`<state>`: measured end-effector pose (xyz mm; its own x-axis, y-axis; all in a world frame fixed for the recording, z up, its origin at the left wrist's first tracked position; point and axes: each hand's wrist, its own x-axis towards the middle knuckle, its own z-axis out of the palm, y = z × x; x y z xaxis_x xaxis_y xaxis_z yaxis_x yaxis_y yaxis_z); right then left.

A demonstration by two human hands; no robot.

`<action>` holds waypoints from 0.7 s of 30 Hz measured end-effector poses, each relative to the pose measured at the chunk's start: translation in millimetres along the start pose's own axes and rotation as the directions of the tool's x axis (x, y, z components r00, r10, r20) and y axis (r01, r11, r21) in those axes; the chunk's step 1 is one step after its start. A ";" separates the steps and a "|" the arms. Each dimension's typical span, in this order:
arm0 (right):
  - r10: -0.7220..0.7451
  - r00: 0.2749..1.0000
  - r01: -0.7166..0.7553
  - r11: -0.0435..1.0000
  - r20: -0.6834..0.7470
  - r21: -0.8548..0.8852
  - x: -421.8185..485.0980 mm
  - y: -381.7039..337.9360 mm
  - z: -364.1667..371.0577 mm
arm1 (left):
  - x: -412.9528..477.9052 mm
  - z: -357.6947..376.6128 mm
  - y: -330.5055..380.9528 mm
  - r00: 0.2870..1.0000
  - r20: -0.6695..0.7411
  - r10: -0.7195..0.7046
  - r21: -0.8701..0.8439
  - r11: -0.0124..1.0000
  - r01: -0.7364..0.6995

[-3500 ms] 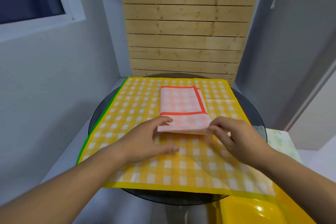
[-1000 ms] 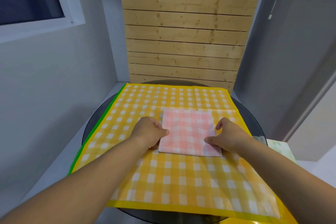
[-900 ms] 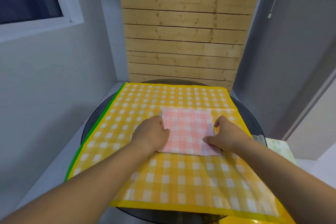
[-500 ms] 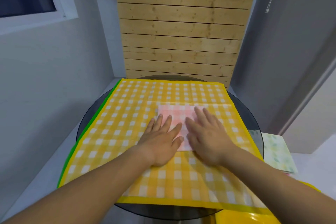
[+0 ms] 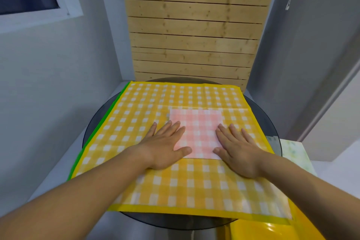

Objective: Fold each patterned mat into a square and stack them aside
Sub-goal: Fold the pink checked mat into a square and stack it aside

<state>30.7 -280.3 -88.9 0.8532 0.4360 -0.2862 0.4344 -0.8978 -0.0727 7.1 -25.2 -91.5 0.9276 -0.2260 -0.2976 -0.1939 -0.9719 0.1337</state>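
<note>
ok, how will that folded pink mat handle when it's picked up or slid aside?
Probably floppy and light: the pink mat is a thin sheet folded flat. It likely slides easily on the smooth-looking yellow mat. Its layers may spring open once the left hand and right hand lift.

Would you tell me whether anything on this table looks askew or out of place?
Nothing is spilled or damaged. The folded pink mat lies flat. Only a green strip peeks out along the left edge of the yellow mat.

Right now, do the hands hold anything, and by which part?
Nothing is gripped. The left hand lies flat on the left edge of the folded pink mat, and the right hand lies flat on its right edge.
</note>
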 end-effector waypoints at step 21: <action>-0.056 0.980 0.050 0.998 -0.192 -0.037 87.5 2.9 -5.1 | 73.2 -5.6 14.9 0.989 -0.148 -0.024 0.001 1.000 0.024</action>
<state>108.1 -244.5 -109.3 0.8669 0.4896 -0.0932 0.4869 -0.8719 -0.0517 73.9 -55.9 -106.0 0.9689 -0.1907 -0.1577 -0.1718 -0.9771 0.1257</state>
